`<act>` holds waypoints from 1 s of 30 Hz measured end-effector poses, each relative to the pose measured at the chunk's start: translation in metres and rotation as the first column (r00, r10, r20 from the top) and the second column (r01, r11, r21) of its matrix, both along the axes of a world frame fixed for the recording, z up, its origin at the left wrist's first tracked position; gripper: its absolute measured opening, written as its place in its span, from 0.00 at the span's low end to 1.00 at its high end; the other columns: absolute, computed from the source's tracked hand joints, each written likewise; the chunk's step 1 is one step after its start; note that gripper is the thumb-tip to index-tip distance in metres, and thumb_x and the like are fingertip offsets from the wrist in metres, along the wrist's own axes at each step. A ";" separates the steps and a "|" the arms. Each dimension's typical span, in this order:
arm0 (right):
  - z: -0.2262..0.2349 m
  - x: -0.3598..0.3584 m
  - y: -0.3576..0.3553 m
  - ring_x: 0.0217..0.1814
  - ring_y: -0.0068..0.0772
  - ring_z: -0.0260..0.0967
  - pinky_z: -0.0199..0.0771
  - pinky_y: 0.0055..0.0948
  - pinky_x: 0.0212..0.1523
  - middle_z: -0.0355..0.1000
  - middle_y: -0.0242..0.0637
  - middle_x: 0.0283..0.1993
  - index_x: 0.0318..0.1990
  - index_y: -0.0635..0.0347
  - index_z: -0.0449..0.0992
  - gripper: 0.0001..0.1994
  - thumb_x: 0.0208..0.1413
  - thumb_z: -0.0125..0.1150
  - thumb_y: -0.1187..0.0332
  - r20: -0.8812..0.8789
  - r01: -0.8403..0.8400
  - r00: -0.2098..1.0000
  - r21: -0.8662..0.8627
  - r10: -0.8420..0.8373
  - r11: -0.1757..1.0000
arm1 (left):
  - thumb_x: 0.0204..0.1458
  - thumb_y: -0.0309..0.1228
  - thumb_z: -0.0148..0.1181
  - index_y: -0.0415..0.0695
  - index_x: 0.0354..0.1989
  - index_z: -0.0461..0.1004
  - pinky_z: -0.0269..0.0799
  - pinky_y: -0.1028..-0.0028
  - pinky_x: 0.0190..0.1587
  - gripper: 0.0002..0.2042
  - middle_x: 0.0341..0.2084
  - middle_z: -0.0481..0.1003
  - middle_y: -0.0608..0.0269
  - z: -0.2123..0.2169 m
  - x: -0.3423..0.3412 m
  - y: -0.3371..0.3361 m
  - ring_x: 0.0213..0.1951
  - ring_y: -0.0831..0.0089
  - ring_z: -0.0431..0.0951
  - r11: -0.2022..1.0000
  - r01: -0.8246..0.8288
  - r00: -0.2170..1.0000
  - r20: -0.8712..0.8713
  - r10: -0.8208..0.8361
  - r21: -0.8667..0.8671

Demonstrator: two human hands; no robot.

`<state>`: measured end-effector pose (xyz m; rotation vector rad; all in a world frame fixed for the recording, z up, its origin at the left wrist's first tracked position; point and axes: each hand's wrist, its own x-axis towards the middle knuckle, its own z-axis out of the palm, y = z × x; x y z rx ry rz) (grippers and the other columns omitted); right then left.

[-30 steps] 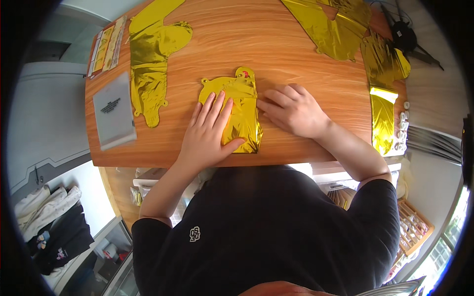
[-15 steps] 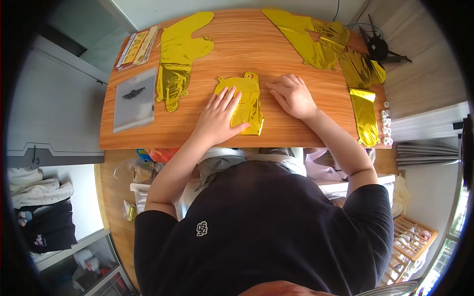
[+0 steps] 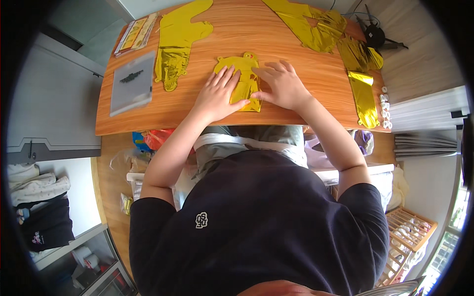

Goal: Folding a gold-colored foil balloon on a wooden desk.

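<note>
A flat, folded gold foil balloon (image 3: 245, 85) lies near the table's front edge, with small tabs and a tiny red mark at its far end. My left hand (image 3: 216, 96) rests flat on its left part, fingers spread and pointing away from me. At the right edge, my right hand (image 3: 285, 86) is open, its thumb and fingertips touching or just over the foil. The thumbs come close together near the balloon's front end. Another flat foil balloon (image 3: 177, 37) lies to the left, past my left hand.
At the far right is a large foil balloon (image 3: 303, 24), beside a crumpled foil piece (image 3: 358, 55) and a folded one (image 3: 364, 101). Small white rolls (image 3: 385, 109) line the right edge below a black device (image 3: 375, 35). Left are a clear plastic sleeve (image 3: 131, 93) and flat packets (image 3: 134, 35).
My right hand has moved left from the bare table to the folded balloon's right edge, and its fingers have spread. My left hand stays on the foil. The whole view has shifted slightly.
</note>
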<state>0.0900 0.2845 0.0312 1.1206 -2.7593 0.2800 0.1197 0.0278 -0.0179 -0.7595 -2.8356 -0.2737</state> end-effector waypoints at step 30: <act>0.000 0.037 0.016 0.79 0.47 0.53 0.36 0.60 0.81 0.64 0.40 0.72 0.75 0.49 0.61 0.61 0.32 0.76 0.31 0.189 0.016 0.982 -0.089 0.001 0.996 | 0.48 0.67 0.65 0.52 0.75 0.60 0.48 0.46 0.76 0.49 0.76 0.56 0.52 0.045 0.061 -0.015 0.78 0.52 0.51 0.936 0.265 0.959 0.042 -0.281 0.230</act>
